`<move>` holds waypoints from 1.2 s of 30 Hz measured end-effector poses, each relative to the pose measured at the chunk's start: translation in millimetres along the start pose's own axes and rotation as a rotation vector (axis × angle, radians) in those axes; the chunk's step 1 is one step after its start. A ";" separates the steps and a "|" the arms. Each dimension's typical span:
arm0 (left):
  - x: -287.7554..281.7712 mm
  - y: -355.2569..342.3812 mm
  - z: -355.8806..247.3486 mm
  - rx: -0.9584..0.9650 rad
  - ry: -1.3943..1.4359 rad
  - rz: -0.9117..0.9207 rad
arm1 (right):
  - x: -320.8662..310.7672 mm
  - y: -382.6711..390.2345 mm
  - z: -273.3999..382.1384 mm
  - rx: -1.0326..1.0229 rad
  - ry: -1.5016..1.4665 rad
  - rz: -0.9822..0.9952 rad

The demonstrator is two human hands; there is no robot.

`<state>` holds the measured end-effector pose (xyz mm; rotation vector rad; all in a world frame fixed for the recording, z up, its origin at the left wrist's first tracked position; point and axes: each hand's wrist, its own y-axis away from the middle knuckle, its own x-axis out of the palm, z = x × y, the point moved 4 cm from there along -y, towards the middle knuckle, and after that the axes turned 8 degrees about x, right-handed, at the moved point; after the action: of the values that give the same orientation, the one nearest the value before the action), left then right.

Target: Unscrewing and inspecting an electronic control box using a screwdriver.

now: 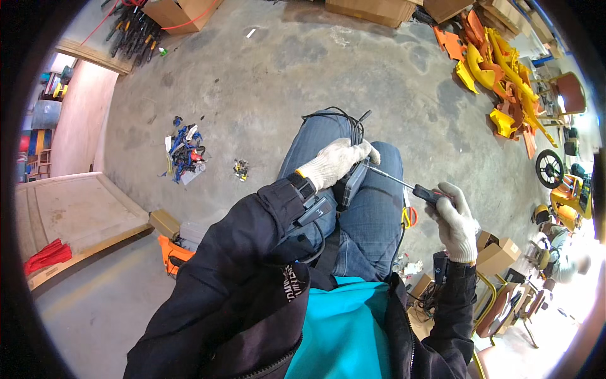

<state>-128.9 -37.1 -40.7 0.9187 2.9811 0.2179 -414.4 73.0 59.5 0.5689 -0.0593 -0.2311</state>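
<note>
On my lap rests a dark box-shaped device (351, 186) with coiled black cables (358, 129) running out beyond it. My left hand (333, 164), in a white knit glove, is closed around its upper part and the cable end. A screwdriver (394, 179) with a black handle sits in my gloved right hand (456, 222), its fingers wrapped round the grip. The long metal shaft slants left, its tip at the device beside my left fingers; whether it sits in a screw is too small to tell. Scissors with orange and yellow handles (410, 216) show beside my right thigh.
A pile of blue and black cable scraps (185, 151) and a small heap of parts (240, 169) lie on the floor ahead-left. Yellow and orange plastic panels (495, 69) are heaped far right. A wooden board table (82, 208) stands left, cardboard boxes (497, 254) right.
</note>
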 end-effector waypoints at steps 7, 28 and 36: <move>-0.9 1.3 -4.5 0.069 -0.045 0.028 | -1.8 2.0 5.1 0.144 0.250 -0.022; -1.2 1.5 -4.7 -0.059 0.000 0.016 | 5.0 1.9 10.3 0.220 0.225 -0.052; 1.0 -2.7 4.2 0.013 0.071 0.020 | -6.3 -10.9 -15.9 -0.089 -0.039 0.002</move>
<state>-130.9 -38.2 -45.2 0.9620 3.0428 0.2372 -420.7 73.9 40.3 0.4758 -0.0868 -0.2418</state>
